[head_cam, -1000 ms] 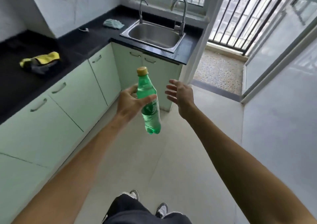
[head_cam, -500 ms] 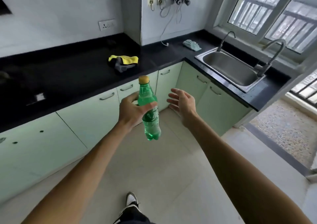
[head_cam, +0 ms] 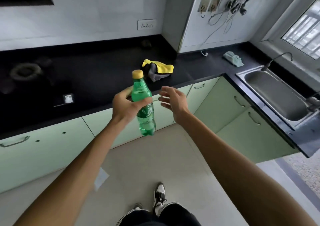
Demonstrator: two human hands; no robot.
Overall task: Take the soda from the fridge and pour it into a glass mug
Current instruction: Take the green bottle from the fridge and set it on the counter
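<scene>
— Where do we have the soda?

— The green plastic soda bottle with the yellow cap (head_cam: pixel 143 104) is upright, tilted a little, in our left hand (head_cam: pixel 127 106), which is wrapped around its upper body above the label. It hangs in the air over the pale tiled floor (head_cam: pixel 155 165), in front of the black stone table (head_cam: pixel 97 80).

— And our other hand?

— Our right hand (head_cam: pixel 174 101) is empty, fingers spread wide, just beside the bottle but apart from it.

— What lies around us on the table?

— Behind the cap sits a crumpled yellow and grey cloth (head_cam: pixel 158 69). To the left we see a black gas hob with a round burner ring (head_cam: pixel 25 71). Far right, near the wall, lies a pale blue-green rag (head_cam: pixel 232 59), and beyond it a stainless steel sink (head_cam: pixel 277 94) with a curved grey tap (head_cam: pixel 278 59). Loose cables hang from the white wall (head_cam: pixel 225 14) above, beside a white wall socket (head_cam: pixel 146 24).

— Anything between us and the table?

— Only the pale green cabinet doors (head_cam: pixel 230 108) below its edge. Our black and white sneakers (head_cam: pixel 159 198) stand on the floor beneath. We see no mug anywhere.
</scene>
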